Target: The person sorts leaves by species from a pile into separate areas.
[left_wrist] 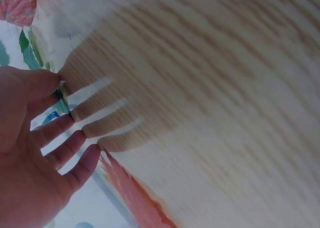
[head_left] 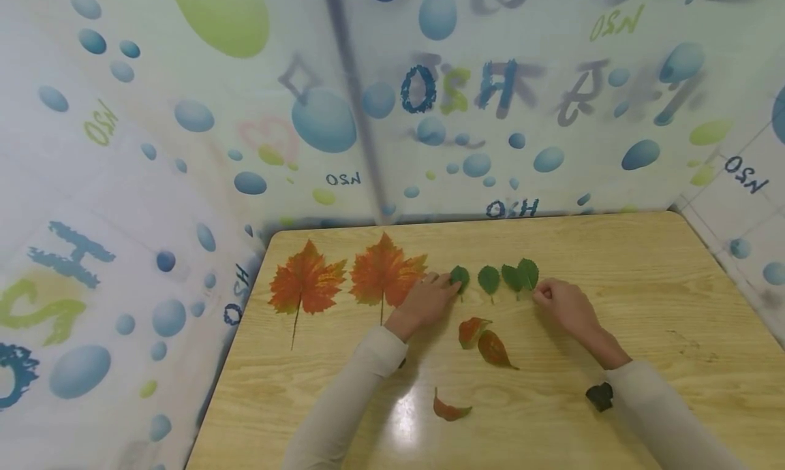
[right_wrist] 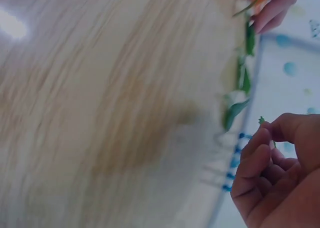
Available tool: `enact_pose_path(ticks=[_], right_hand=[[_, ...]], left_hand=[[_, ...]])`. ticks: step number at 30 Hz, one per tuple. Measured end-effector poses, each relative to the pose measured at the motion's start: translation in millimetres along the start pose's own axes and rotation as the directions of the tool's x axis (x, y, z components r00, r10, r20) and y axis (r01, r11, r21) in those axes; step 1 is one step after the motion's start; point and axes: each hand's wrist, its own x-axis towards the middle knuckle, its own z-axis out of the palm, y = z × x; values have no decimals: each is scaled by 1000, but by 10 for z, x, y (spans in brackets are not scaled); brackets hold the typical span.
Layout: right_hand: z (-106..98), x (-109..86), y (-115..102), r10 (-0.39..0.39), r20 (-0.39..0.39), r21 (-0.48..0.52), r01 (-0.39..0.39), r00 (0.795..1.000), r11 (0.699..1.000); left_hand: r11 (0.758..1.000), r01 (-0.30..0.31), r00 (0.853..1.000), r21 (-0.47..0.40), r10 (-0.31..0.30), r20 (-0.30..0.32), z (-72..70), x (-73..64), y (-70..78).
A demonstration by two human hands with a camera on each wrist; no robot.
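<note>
Several green leaves lie in a row at the middle of the table. My left hand rests on the tabletop with fingers spread, its fingertips touching the leftmost green leaf. Between thumb and fingers, part of that leaf shows in the left wrist view. At the row's right end, my right hand pinches a green leaf between thumb and forefinger low down near its stem. This leaf overlaps its neighbour, another green leaf. A single green leaf lies between the hands.
Two orange maple leaves lie on the left of the wooden table. Two reddish leaves touch below the row, and a curled red leaf lies nearer me. A patterned curtain stands behind the table.
</note>
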Motion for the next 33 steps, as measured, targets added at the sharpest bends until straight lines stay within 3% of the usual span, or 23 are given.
enact_pose_path(ticks=[13, 33], right_hand=[[59, 146, 272, 134, 74, 22, -136, 988, 990], [79, 220, 330, 124, 90, 9, -125, 988, 992]], left_hand=[[1000, 6, 1000, 5, -6, -1, -41, -33, 18], [1000, -1, 1000, -5, 1, -19, -59, -45, 17]])
